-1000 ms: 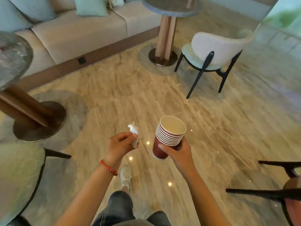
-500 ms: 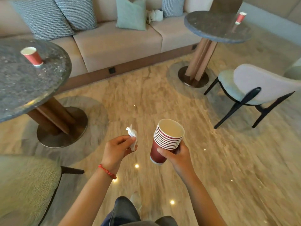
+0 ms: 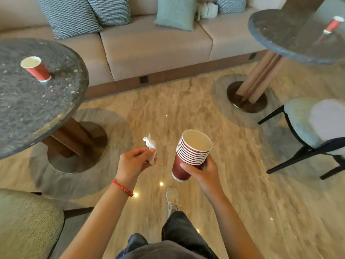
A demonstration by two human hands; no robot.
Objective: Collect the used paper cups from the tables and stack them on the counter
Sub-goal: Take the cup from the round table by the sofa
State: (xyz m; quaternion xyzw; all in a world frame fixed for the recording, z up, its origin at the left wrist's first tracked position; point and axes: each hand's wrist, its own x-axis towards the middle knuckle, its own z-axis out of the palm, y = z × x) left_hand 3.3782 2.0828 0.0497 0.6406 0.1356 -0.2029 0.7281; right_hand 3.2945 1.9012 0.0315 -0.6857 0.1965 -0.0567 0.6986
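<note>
My right hand (image 3: 204,171) grips a stack of several nested red paper cups (image 3: 190,153), held upright at waist height over the floor. My left hand (image 3: 133,162) pinches a crumpled white tissue (image 3: 150,146) just left of the stack. A single red paper cup (image 3: 36,69) stands on the round dark stone table (image 3: 33,103) at the left. Another red cup (image 3: 333,25) stands on a second round stone table (image 3: 283,36) at the upper right.
A beige sofa (image 3: 153,45) with patterned and teal cushions runs along the back. A light chair with black legs (image 3: 313,131) stands at the right, a green upholstered seat (image 3: 26,221) at the lower left. Marble floor lies between the tables.
The view has swung left and up, bringing both tables and their cups into sight. My hands keep the same grip on the cup stack and the tissue.
</note>
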